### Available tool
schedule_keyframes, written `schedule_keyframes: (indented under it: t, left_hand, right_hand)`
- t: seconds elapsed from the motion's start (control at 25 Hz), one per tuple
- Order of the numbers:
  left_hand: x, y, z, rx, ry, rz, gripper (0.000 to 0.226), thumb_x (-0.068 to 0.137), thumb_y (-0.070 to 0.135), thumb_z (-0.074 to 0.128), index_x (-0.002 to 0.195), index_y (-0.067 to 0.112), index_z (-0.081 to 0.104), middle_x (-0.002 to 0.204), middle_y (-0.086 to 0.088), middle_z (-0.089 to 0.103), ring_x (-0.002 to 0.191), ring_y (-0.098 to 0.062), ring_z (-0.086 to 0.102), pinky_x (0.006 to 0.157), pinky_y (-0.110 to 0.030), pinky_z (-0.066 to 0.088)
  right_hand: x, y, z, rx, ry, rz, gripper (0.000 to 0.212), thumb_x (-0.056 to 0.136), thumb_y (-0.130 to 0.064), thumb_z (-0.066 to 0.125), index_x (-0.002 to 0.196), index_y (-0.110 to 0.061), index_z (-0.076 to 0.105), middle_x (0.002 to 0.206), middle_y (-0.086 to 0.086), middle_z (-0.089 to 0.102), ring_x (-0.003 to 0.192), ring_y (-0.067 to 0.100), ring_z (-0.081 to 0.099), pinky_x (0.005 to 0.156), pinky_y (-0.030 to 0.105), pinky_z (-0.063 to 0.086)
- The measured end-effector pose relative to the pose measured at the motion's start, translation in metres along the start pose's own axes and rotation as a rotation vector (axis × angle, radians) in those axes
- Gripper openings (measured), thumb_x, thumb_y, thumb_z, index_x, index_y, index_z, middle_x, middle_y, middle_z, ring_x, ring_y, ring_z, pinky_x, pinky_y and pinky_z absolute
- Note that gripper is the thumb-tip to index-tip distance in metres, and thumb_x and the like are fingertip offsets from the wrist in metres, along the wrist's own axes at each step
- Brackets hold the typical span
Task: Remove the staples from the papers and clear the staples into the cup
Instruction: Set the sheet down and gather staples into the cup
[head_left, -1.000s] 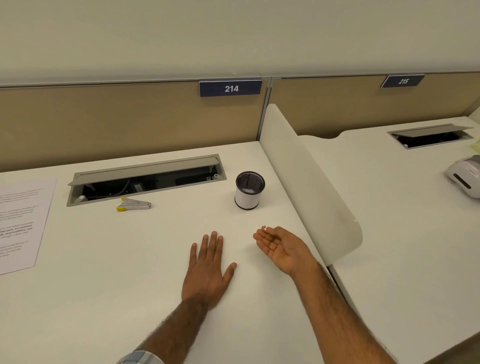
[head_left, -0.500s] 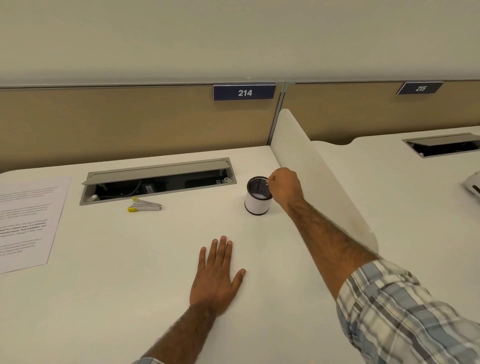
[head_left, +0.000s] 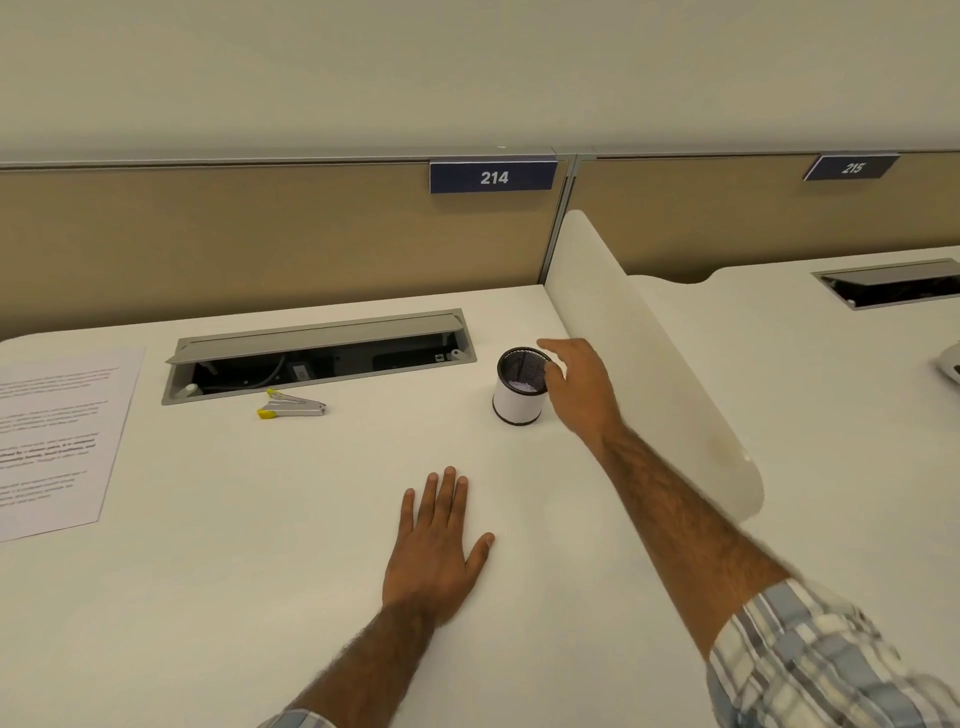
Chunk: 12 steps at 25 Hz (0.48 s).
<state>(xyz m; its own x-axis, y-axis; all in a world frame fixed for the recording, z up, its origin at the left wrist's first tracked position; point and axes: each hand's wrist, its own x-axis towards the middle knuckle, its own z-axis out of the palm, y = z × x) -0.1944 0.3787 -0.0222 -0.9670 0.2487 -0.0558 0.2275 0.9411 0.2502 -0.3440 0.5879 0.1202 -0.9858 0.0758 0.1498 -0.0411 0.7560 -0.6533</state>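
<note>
A small white cup (head_left: 517, 400) with a dark mesh rim stands upright on the white desk (head_left: 260, 545), near the curved divider. My right hand (head_left: 579, 387) hovers at the cup's right rim, fingers spread and loose, nothing visible in them. My left hand (head_left: 434, 545) lies flat, palm down, on the desk nearer to me. A silver staple remover (head_left: 292, 407) with yellow tips lies left of the cup. Printed papers (head_left: 54, 441) lie at the far left edge. No loose staples can be made out.
An open grey cable tray (head_left: 317, 353) is set into the desk behind the staple remover. A white curved divider (head_left: 649, 353) borders the desk on the right; beyond it lies a second desk with another cable tray (head_left: 893, 283). A tan partition stands at the back.
My right hand went from palm-up near me to pinched above the cup, and now its fingers have spread beside the rim. My left hand stayed flat.
</note>
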Motion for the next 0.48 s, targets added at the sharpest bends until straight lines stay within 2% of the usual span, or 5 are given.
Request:
schedule_keyframes:
  t: [0.08, 0.12, 0.24, 0.32, 0.48]
  left_hand:
    - [0.0, -0.001, 0.001, 0.013, 0.006, -0.002, 0.079, 0.104, 0.065, 0.014, 0.165, 0.019, -0.005, 0.173, 0.001, -0.014, 0.159, -0.018, -0.016, 0.127, -0.046, -0.006]
    - [0.0, -0.001, 0.002, 0.019, 0.005, -0.004, 0.079, 0.104, 0.065, 0.014, 0.165, 0.018, -0.004, 0.174, 0.001, -0.012, 0.16, -0.019, -0.014, 0.127, -0.047, -0.005]
    - [0.001, -0.002, 0.004, 0.03, -0.009, -0.003, 0.079, 0.103, 0.065, 0.011, 0.165, 0.019, -0.008, 0.173, 0.001, -0.016, 0.159, -0.019, -0.018, 0.128, -0.047, -0.006]
    - [0.0, -0.001, 0.003, 0.032, -0.019, -0.004, 0.079, 0.103, 0.065, 0.008, 0.164, 0.02, -0.012, 0.172, 0.002, -0.02, 0.158, -0.018, -0.021, 0.128, -0.047, -0.007]
    - [0.0, 0.0, 0.001, 0.025, -0.019, -0.013, 0.079, 0.102, 0.067, 0.006, 0.163, 0.022, -0.016, 0.171, 0.003, -0.024, 0.157, -0.017, -0.023, 0.128, -0.046, -0.008]
  right_hand:
    - [-0.047, 0.021, 0.01, 0.02, 0.078, 0.067, 0.045, 0.088, 0.001, 0.048, 0.128, -0.012, 0.064, 0.126, 0.01, 0.062, 0.119, 0.027, 0.055, 0.104, 0.027, 0.036]
    - [-0.077, 0.035, 0.018, -0.017, 0.074, 0.099, 0.046, 0.087, -0.002, 0.047, 0.129, -0.012, 0.063, 0.125, 0.011, 0.062, 0.118, 0.03, 0.055, 0.103, 0.032, 0.038]
    - [-0.155, 0.065, 0.046, -0.285, -0.045, 0.136, 0.05, 0.089, -0.017, 0.046, 0.137, -0.014, 0.055, 0.131, 0.011, 0.059, 0.12, 0.034, 0.054, 0.097, 0.045, 0.045]
    - [-0.183, 0.071, 0.059, -0.491, -0.154, 0.125, 0.055, 0.094, -0.03, 0.045, 0.147, -0.016, 0.043, 0.148, 0.011, 0.048, 0.135, 0.032, 0.045, 0.102, 0.047, 0.042]
    - [-0.189, 0.069, 0.065, -0.632, -0.228, 0.133, 0.07, 0.095, -0.055, 0.017, 0.156, -0.021, 0.025, 0.162, 0.009, 0.026, 0.148, 0.031, 0.026, 0.111, 0.049, 0.033]
